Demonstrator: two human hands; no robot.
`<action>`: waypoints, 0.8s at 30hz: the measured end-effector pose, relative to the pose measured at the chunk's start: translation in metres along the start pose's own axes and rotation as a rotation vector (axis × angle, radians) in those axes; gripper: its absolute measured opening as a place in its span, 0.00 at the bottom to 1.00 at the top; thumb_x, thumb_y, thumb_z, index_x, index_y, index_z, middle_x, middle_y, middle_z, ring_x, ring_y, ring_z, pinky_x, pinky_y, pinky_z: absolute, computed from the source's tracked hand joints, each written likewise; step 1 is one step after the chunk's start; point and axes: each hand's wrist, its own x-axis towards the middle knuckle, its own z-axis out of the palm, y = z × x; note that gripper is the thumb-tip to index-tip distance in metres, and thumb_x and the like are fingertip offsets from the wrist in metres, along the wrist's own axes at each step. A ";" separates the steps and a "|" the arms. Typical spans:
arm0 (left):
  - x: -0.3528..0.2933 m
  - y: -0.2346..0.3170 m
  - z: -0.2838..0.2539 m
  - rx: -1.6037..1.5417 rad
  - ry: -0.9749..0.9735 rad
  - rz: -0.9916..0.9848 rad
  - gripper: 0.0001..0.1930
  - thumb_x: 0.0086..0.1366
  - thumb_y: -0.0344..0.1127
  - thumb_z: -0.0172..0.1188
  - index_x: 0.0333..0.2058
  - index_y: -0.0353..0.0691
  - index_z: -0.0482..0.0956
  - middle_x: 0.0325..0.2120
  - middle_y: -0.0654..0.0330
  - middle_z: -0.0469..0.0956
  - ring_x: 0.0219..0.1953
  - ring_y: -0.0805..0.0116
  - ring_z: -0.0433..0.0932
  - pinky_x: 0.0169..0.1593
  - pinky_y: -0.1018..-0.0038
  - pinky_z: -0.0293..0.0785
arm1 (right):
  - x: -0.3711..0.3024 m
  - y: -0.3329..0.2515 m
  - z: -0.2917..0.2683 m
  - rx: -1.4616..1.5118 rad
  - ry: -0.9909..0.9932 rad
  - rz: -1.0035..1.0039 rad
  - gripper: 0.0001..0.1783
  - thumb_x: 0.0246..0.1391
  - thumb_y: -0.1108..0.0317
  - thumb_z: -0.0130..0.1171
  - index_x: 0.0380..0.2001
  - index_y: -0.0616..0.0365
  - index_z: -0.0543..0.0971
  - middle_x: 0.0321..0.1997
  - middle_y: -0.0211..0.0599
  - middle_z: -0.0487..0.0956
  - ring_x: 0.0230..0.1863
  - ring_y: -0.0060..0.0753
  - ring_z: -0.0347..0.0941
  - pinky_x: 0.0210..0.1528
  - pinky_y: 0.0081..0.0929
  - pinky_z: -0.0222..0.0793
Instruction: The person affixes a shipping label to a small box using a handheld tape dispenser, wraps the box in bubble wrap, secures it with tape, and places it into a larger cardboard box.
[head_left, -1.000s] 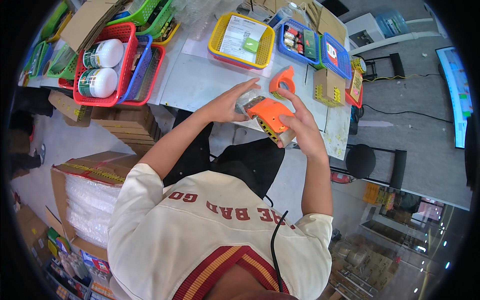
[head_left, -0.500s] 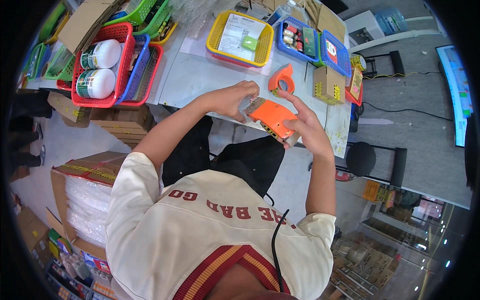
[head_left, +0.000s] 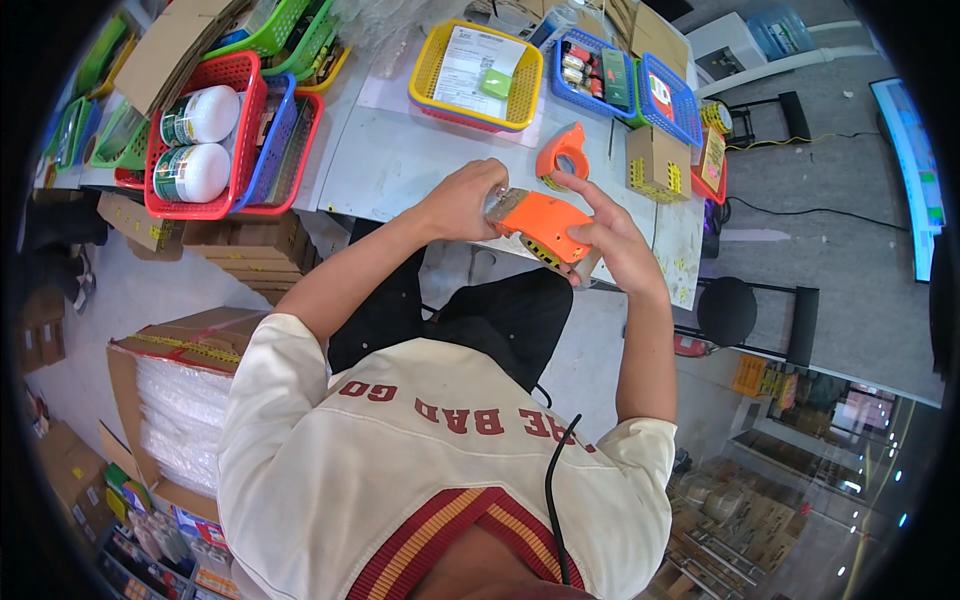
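My right hand (head_left: 622,240) is wrapped round an orange tape dispenser (head_left: 540,220), thumb on its side and index finger stretched along the far side. Black-and-yellow tape shows at the dispenser's lower edge. Against its left, cutting end, the fingers of my left hand (head_left: 465,203) are pinched together. Something clear and shiny glints there, too small to make out. Both hands are held over the near edge of the white table (head_left: 375,150). Just beyond them a second orange tape dispenser (head_left: 563,152) stands on the table.
At the back are a yellow basket (head_left: 420,85) with a paper sheet and green item, and blue baskets (head_left: 640,105). A small carton (head_left: 655,160) stands right. Stacked baskets with white tubs (head_left: 195,172) are left; a carton of bubble wrap (head_left: 175,400) stands on the floor.
The dispenser has turned slightly in my right hand, so more of its tape shows underneath. My left fingers have drawn closer together at its cutting end.
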 end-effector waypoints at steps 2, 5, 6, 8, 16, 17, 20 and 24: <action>-0.001 -0.002 -0.001 -0.048 0.056 0.134 0.34 0.40 0.31 0.78 0.48 0.38 0.72 0.50 0.54 0.74 0.56 0.49 0.72 0.59 0.60 0.70 | 0.000 0.000 0.000 0.007 0.001 0.004 0.36 0.59 0.74 0.52 0.72 0.57 0.62 0.31 0.36 0.81 0.24 0.26 0.79 0.24 0.25 0.77; 0.000 -0.006 -0.004 -0.079 -0.092 0.167 0.38 0.41 0.29 0.78 0.54 0.39 0.72 0.58 0.55 0.71 0.63 0.48 0.69 0.66 0.59 0.65 | -0.001 0.002 0.001 0.014 0.002 0.022 0.36 0.58 0.75 0.52 0.72 0.56 0.63 0.30 0.36 0.81 0.24 0.26 0.79 0.24 0.26 0.77; 0.000 -0.009 -0.004 -0.099 -0.110 0.158 0.37 0.41 0.29 0.78 0.53 0.39 0.72 0.58 0.56 0.71 0.63 0.49 0.69 0.66 0.59 0.65 | -0.001 0.003 0.000 0.013 0.000 0.033 0.36 0.58 0.75 0.52 0.72 0.56 0.63 0.30 0.36 0.81 0.24 0.27 0.79 0.25 0.26 0.77; 0.002 -0.015 -0.005 -0.140 -0.147 0.142 0.35 0.42 0.29 0.78 0.50 0.40 0.72 0.59 0.57 0.70 0.63 0.49 0.69 0.66 0.58 0.65 | -0.002 0.005 0.000 0.017 -0.008 0.034 0.36 0.58 0.75 0.52 0.72 0.56 0.63 0.30 0.37 0.81 0.24 0.27 0.79 0.25 0.26 0.77; 0.013 -0.026 -0.014 -0.261 -0.303 0.075 0.32 0.43 0.31 0.80 0.43 0.41 0.67 0.56 0.53 0.71 0.61 0.51 0.71 0.64 0.60 0.66 | -0.010 0.027 0.001 0.056 -0.004 0.060 0.39 0.53 0.72 0.50 0.71 0.58 0.63 0.46 0.43 0.81 0.25 0.29 0.80 0.29 0.27 0.81; 0.014 -0.025 -0.015 -0.255 -0.325 0.063 0.32 0.43 0.31 0.80 0.43 0.42 0.67 0.55 0.52 0.71 0.60 0.51 0.71 0.64 0.60 0.66 | -0.011 0.033 0.002 0.066 0.004 0.058 0.38 0.54 0.71 0.51 0.71 0.59 0.63 0.47 0.43 0.81 0.26 0.28 0.80 0.30 0.26 0.80; 0.013 -0.032 -0.016 -0.213 -0.307 0.177 0.30 0.48 0.32 0.75 0.46 0.41 0.67 0.46 0.54 0.71 0.55 0.51 0.71 0.58 0.60 0.68 | -0.014 0.047 0.007 0.079 0.028 0.046 0.36 0.59 0.70 0.53 0.71 0.59 0.63 0.48 0.40 0.80 0.27 0.28 0.80 0.33 0.25 0.79; 0.015 -0.033 -0.025 -0.169 -0.484 0.082 0.34 0.45 0.31 0.78 0.47 0.43 0.65 0.57 0.50 0.69 0.63 0.49 0.68 0.65 0.60 0.65 | -0.016 0.069 0.007 0.116 0.035 0.016 0.33 0.65 0.68 0.55 0.71 0.58 0.62 0.44 0.38 0.81 0.29 0.27 0.80 0.34 0.24 0.78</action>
